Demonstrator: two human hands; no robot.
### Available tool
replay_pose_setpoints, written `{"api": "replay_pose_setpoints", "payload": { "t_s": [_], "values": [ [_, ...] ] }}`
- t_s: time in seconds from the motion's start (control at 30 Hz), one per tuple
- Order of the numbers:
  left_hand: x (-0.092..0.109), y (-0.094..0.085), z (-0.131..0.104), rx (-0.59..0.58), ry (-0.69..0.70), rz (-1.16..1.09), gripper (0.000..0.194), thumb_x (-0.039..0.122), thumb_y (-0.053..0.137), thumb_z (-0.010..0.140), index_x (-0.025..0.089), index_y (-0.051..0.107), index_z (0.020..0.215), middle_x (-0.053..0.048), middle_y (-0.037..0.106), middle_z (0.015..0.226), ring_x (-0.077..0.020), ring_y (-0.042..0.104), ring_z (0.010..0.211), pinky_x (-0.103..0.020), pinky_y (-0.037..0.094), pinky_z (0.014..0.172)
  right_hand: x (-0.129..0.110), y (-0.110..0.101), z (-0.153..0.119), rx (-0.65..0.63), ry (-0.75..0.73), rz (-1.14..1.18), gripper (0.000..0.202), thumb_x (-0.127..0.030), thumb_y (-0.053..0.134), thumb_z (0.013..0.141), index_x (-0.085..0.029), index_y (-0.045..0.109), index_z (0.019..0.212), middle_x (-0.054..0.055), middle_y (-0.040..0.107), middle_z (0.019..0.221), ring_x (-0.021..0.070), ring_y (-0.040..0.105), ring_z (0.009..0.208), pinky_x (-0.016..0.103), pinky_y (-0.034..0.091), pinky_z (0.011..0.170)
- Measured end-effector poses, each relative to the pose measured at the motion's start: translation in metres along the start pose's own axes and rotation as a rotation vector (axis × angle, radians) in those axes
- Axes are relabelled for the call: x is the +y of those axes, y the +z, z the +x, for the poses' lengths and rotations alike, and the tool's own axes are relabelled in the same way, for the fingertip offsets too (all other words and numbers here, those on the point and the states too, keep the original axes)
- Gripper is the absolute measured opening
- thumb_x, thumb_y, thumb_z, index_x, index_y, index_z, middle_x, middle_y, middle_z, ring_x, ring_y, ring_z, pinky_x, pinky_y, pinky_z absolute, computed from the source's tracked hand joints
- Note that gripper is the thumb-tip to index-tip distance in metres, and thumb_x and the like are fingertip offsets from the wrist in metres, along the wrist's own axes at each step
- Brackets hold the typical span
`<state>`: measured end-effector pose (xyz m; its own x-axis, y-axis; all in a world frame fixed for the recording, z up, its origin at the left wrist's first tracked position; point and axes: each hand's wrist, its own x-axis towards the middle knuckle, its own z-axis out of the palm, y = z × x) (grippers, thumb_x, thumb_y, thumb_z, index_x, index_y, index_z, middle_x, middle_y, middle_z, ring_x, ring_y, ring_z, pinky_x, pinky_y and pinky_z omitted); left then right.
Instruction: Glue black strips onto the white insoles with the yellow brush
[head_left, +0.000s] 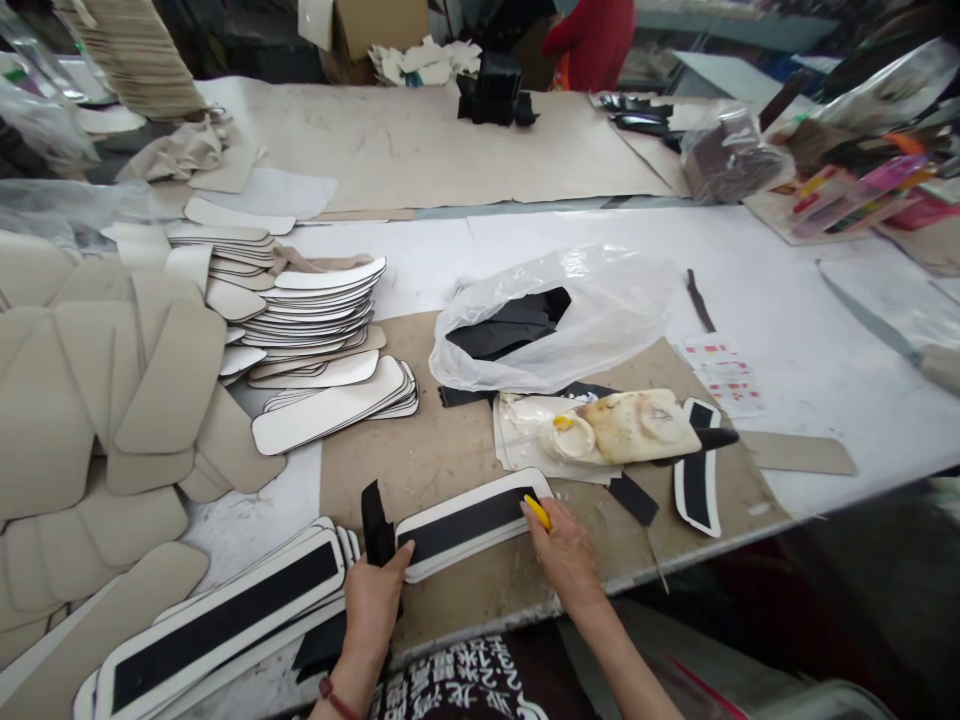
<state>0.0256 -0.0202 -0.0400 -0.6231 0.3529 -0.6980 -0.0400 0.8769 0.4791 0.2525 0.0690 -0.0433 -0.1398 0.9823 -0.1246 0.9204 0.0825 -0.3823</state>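
Observation:
In front of me lies a white rounded panel (469,568) with a black strip (465,527) along its middle. My left hand (373,600) is closed round some black strips (376,525) that stick out above its fingers, and its thumb presses on the panel's left end. My right hand (564,552) grips a small yellow tool (537,512), its tip at the right end of the black strip; the tool's exact kind is hidden by the fingers. To the left is a stack of white panels (142,635), the top one bearing a black strip.
Beige panels (52,400) and stacked white pieces (322,310) cover the left side. A plastic bag (600,330) of black pieces lies beyond the brown board (442,440). Right of centre sits a stained container (637,425), near another strip-covered panel (697,490). A person in red (600,40) is beyond.

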Motion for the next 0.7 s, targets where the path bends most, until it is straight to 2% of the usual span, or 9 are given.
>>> {"api": "replay_pose_setpoints", "payload": {
  "t_s": [0.17, 0.4, 0.57, 0.7],
  "values": [
    [0.000, 0.002, 0.001, 0.007, 0.017, 0.044, 0.037, 0.051, 0.062, 0.056, 0.014, 0.060, 0.058, -0.004, 0.055, 0.044, -0.0210, 0.053, 0.048, -0.031, 0.038, 0.047, -0.001, 0.000, 0.004, -0.012, 0.024, -0.064, 0.026, -0.041, 0.041, 0.084, -0.021, 0.054, 0.072, 0.002, 0.061, 0.069, 0.0159, 0.056, 0.062, 0.025, 0.034, 0.054],
    [0.003, 0.005, -0.003, 0.045, 0.035, 0.099, 0.040, 0.051, 0.062, 0.056, 0.013, 0.062, 0.066, -0.008, 0.062, 0.054, -0.0256, 0.058, 0.055, -0.033, 0.040, 0.049, 0.000, 0.003, 0.008, -0.027, 0.070, -0.122, 0.025, -0.041, 0.043, 0.083, -0.021, 0.054, 0.072, 0.002, 0.062, 0.066, 0.0168, 0.057, 0.058, 0.026, 0.031, 0.051],
    [0.003, 0.005, -0.003, 0.068, 0.026, 0.167, 0.040, 0.052, 0.062, 0.056, 0.015, 0.061, 0.068, -0.008, 0.063, 0.058, -0.0273, 0.059, 0.062, -0.034, 0.041, 0.054, 0.000, 0.007, 0.011, -0.041, 0.169, -0.068, 0.026, -0.046, 0.045, 0.080, -0.022, 0.054, 0.073, 0.000, 0.061, 0.059, 0.0170, 0.056, 0.053, 0.025, 0.030, 0.049],
    [0.006, 0.004, -0.003, 0.034, 0.016, 0.196, 0.039, 0.054, 0.061, 0.055, 0.017, 0.061, 0.065, -0.008, 0.063, 0.060, -0.0267, 0.059, 0.066, -0.033, 0.041, 0.060, 0.003, 0.010, 0.013, -0.034, 0.210, 0.011, 0.023, -0.043, 0.047, 0.080, -0.022, 0.052, 0.073, 0.000, 0.060, 0.059, 0.0170, 0.056, 0.055, 0.025, 0.030, 0.050]
  ]
}}
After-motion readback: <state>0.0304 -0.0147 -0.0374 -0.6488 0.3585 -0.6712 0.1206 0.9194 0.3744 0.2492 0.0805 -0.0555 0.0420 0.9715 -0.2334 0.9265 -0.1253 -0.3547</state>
